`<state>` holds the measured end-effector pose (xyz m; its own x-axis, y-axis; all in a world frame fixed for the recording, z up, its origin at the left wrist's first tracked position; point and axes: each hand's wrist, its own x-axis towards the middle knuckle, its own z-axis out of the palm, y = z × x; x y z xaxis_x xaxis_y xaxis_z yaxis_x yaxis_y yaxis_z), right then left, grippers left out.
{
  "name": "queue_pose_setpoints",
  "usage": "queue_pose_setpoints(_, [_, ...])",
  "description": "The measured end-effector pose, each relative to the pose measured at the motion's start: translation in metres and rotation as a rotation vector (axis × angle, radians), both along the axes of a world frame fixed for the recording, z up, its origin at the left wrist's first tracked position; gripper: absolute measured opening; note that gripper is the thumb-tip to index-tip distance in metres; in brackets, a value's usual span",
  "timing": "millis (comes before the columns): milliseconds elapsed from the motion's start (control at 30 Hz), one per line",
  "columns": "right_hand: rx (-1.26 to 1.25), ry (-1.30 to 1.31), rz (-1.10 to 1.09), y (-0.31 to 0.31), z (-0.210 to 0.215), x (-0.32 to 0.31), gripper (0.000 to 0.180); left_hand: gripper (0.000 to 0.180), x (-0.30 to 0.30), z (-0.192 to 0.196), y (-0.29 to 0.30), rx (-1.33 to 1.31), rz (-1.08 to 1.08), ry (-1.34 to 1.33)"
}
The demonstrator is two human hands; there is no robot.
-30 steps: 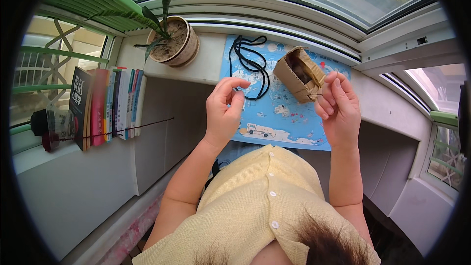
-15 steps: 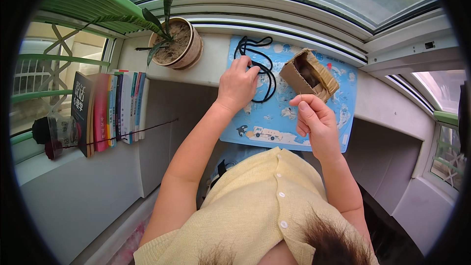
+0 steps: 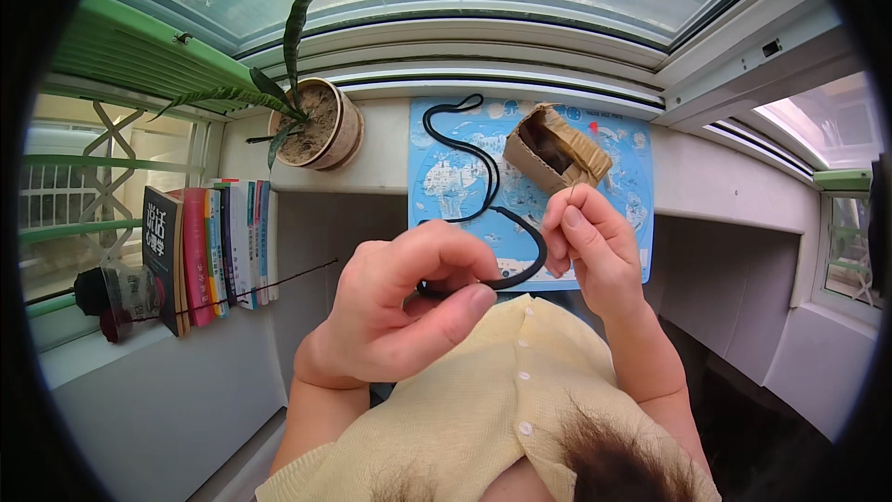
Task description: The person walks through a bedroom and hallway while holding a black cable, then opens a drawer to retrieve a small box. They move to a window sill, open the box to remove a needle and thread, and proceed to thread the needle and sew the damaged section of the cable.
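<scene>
My left hand (image 3: 400,307) is raised off the mat, close in front of my chest, with thumb and fingers closed around one end of a black cord (image 3: 541,246). From there the cord bends past my right fingers and runs in doubled loops away across the blue printed mat (image 3: 455,195). My right hand (image 3: 595,240) hovers over the mat's near right part, thumb and forefinger pinched on a thin, needle-like thing; its kind is too small to make out. Just beyond those fingers sits an open, roughly torn cardboard box (image 3: 536,160), its inside dark.
A potted plant (image 3: 344,135) with long leaves stands on the sill left of the mat. Farther left is a row of upright books (image 3: 195,256), with a clear container (image 3: 130,297) and dark red yarn beside it. Window frames (image 3: 502,74) border the far side.
My left hand has lifted from the mat and come toward me, drawing the cord's end along and stretching out its loops. My right hand keeps its pinch. The head view has shifted slightly.
</scene>
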<state>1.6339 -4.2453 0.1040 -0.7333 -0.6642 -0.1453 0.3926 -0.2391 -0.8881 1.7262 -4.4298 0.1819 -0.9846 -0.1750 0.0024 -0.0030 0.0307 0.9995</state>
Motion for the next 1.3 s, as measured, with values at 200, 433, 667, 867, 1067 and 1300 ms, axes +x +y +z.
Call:
queue_pose_setpoints(200, [-0.181,0.003,-0.011,0.068,0.022,0.016,0.019,0.016,0.0,0.013,0.079,-0.412,-0.269,0.285])
queue_pose_setpoints(433, [0.074,0.377,-0.313,0.235,0.028,0.045,0.019,0.017,-0.021,0.002,0.237,-0.511,-0.341,0.43])
queue_pose_setpoints(667, [0.184,0.432,-0.527,0.388,0.021,0.052,0.017,0.022,-0.047,-0.027,0.371,-0.627,-0.451,0.591])
queue_pose_setpoints(867, [-0.283,0.367,-1.233,0.573,0.028,0.018,0.026,0.038,-0.093,-0.039,0.379,-0.616,-0.587,0.248])
queue_pose_setpoints(1067, [-0.695,0.539,-1.18,0.678,0.03,0.013,0.015,0.031,-0.164,-0.152,0.401,-0.929,-0.546,0.025])
queue_pose_setpoints(1300, [-0.557,0.483,-0.911,0.644,0.084,-0.052,0.018,0.041,-0.242,-0.204,0.449,-0.796,-0.529,-0.04])
